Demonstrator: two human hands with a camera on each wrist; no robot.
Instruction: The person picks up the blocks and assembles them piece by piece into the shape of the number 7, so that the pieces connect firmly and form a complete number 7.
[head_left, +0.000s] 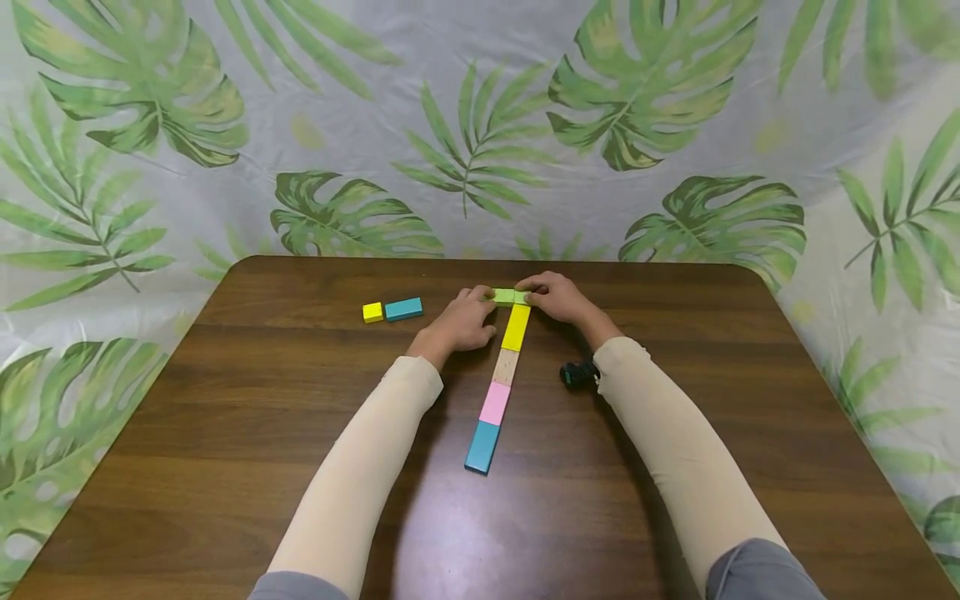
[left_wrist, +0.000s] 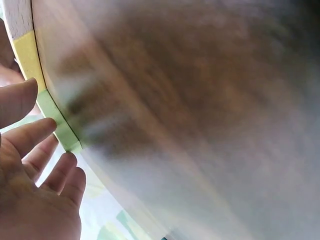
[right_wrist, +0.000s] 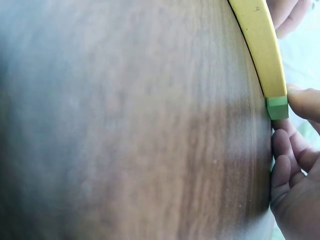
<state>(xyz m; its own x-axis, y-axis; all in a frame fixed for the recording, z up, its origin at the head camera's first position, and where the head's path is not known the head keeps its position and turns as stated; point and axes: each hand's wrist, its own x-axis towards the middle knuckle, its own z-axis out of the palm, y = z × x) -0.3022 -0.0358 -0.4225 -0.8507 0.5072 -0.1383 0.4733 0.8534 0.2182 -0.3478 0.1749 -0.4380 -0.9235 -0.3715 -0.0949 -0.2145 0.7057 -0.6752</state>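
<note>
Two light green blocks [head_left: 503, 297] lie end to end across the far end of a row of blocks. My left hand [head_left: 467, 318] touches the left green block with its fingertips, the fingers loosely extended. At the right green block [right_wrist: 277, 108], my right hand [head_left: 558, 297] pinches the end between thumb and fingers. From there the row runs toward me: a long yellow block [head_left: 516, 327], a plain wood block [head_left: 505, 366], a pink block [head_left: 495, 403] and a blue block [head_left: 482, 447]. They lie flat, end to end, slightly slanted.
Left of my left hand, a small yellow block [head_left: 372, 312] and a blue block [head_left: 404, 309] lie on the brown wooden table [head_left: 262, 400]. A dark object [head_left: 576, 374] shows beside my right sleeve. Behind the table hangs a leaf-patterned curtain [head_left: 495, 225].
</note>
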